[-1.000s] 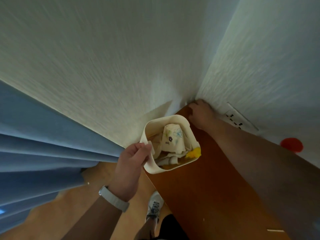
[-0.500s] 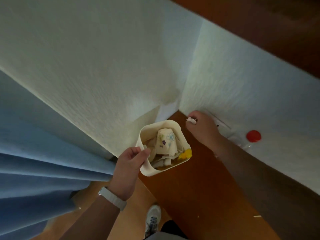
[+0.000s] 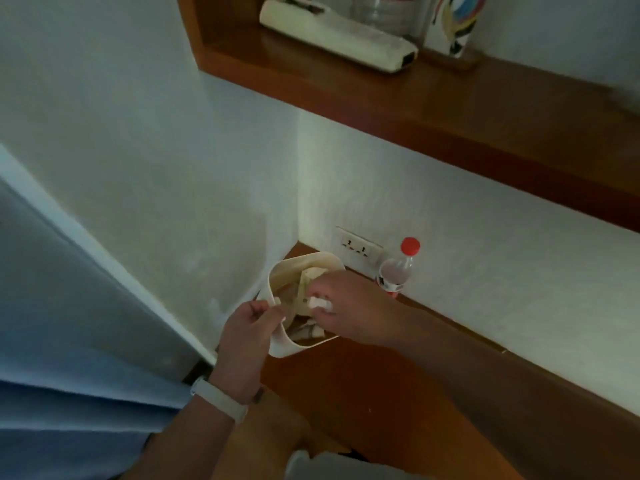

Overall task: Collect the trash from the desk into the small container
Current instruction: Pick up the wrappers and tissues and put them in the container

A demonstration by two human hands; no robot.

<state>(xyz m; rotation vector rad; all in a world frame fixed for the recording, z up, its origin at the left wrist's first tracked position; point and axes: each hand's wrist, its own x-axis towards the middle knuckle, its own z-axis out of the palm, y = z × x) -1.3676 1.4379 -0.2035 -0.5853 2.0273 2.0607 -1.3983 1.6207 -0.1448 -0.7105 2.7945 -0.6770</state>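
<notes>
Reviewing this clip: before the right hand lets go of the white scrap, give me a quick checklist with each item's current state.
1. Right hand over the small container's opening: ok.
2. White scrap pinched in the right grip: ok.
3. Left hand steadying the container by its near rim: ok.
4. Room left inside, with paper trash already there: cannot tell.
5. Red-capped bottle clear of the hands: ok, it stands apart by the wall.
6. Container resting fully on the desk: cannot tell.

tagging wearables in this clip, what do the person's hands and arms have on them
Both forearms are bare, with no sleeves in view. The left hand has a pale, off-white band around its wrist, smooth and rounded like a fitness tracker strap; its face cannot be seen. The right hand shows no ring, watch or glove, and its wrist is bare too.
</notes>
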